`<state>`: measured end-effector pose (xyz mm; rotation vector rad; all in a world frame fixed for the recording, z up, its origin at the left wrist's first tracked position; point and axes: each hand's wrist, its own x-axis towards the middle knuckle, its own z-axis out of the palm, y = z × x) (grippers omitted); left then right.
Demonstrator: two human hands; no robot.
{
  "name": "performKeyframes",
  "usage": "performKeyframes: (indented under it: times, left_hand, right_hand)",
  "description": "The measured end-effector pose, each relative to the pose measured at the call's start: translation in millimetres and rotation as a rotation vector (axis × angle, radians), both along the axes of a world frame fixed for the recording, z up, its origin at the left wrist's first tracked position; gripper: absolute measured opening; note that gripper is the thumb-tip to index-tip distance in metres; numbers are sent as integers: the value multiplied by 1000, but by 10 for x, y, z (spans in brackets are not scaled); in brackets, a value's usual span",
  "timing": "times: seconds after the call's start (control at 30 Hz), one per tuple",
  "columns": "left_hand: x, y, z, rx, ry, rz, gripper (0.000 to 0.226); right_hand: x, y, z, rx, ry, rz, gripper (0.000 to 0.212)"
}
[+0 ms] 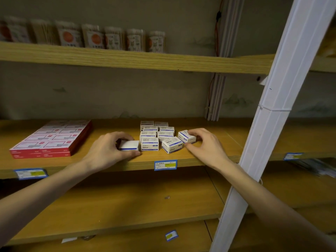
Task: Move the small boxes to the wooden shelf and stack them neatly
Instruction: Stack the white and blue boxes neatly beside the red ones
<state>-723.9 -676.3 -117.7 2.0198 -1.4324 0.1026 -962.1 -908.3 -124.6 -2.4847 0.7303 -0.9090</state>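
My left hand (107, 150) and my right hand (205, 146) are both bare: no gloves, no rings, no watch or band at either wrist. My forearms are bare too, uncovered all the way to the bottom corners of the view, with no sleeve edge showing anywhere along them. My fingers are slim, the nails short and unpainted as far as I can tell. I see no marks, plasters or straps on either arm

Smooth wooden shelf (209, 142) — matt cardboard small boxes (150, 146)
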Motion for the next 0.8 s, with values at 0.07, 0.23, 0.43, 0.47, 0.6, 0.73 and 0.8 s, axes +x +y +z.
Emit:
performKeyframes:
  times: [0.07,0.23,0.43,0.47,0.6,0.73,0.8]
  left_hand:
    - [6,26,22,7,8,15,87]
    - [-97,69,14,-74,45,70,71]
    - [-269,105,21,-198,158,-64,63]
    - [-295,110,25,-207,164,-94,58]
    - [-397,76,22,-261,223,-193,37]
    - [-392,22,-11,-216,263,-226,36]
    - [-409,9,-20,-215,333,-254,38]
  right_hand:
    - [3,-25,11,-21,4,-22,45]
    - [52,-81,-23,-39,-16,-107,44]
    - [-50,-53,-70,99,-243,-129,37]
    - [-97,-12,-68,135,-331,-103,36]
    - [-257,185,-36,214,-476,145,36]
    - [-293,326,-74,154,-304,348,36]
    - [-287,329,-92,100,-253,359,35]
